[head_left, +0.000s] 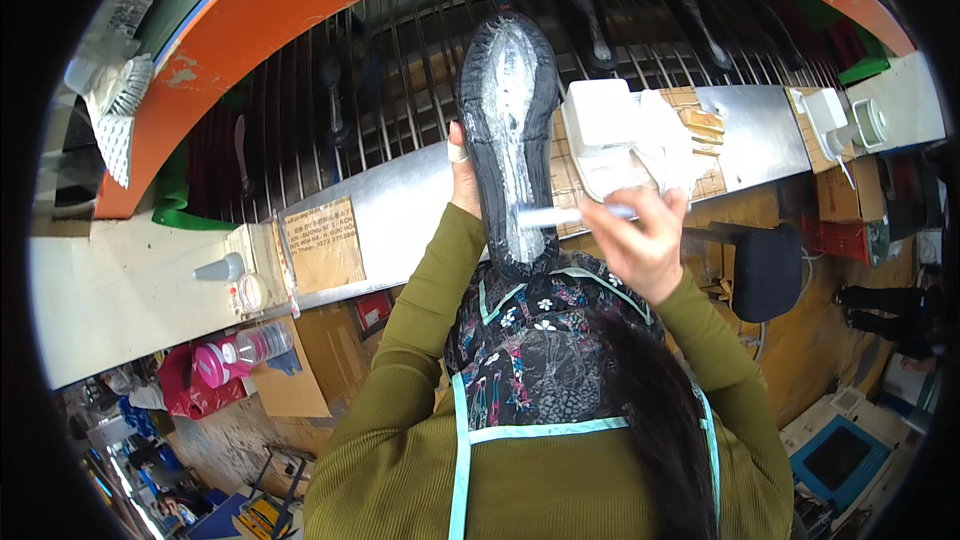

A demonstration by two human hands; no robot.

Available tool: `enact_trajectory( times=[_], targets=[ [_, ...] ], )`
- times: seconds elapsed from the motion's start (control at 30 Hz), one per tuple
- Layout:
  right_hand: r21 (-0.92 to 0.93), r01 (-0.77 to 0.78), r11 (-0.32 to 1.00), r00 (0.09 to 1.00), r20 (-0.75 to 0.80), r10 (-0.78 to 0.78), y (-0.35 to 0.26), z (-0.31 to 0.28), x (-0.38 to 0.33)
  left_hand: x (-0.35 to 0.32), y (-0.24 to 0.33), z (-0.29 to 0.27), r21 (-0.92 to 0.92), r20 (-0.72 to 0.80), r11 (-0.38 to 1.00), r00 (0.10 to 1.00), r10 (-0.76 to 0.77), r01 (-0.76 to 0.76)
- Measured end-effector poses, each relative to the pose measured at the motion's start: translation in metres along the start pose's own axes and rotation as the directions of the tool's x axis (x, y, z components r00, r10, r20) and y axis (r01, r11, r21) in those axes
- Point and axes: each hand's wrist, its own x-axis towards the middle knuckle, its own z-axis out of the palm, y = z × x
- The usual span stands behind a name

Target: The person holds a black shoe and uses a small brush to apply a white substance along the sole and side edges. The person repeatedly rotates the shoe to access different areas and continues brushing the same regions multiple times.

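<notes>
A black shoe [508, 130] is held sole-up, its sole coated with shiny pale glue down the middle. My left hand [462, 178] grips its left side from behind; one finger wears a white tape band. My right hand [643, 240] holds a brush [560, 216] with a pale handle, and the bristle end touches the heel part of the sole. Both arms wear olive-green sleeves, and a dark flowered apron hangs below the shoe.
A white glue tub [612, 135] sits on the metal ledge [400, 210] just right of the shoe. Behind the ledge a wire-rod conveyor [400, 70] carries more dark shoes under an orange frame [300, 10]. A pink-capped bottle [240, 352] lies at lower left. A black stool [765, 270] stands right.
</notes>
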Motion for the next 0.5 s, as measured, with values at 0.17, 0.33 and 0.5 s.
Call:
enact_trajectory(
  times=[0.17,0.33,0.5],
  targets=[
    [0.221,-0.029,0.975,0.993,0.117,0.003,-0.008,-0.006,-0.004,0.0,0.003,-0.006,0.001,0.027,0.999,0.999,-0.037,0.037],
    [0.019,-0.188,0.982,0.964,-0.188,0.189,0.036,0.033,0.052,0.0,-0.003,0.008,0.041,0.046,0.999,0.999,0.017,-0.019],
    [-0.13,-0.073,0.989,0.992,-0.111,0.059,0.014,0.018,0.006,0.006,-0.015,-0.008,-0.069,0.012,0.998,1.0,0.015,-0.015]
  ],
)
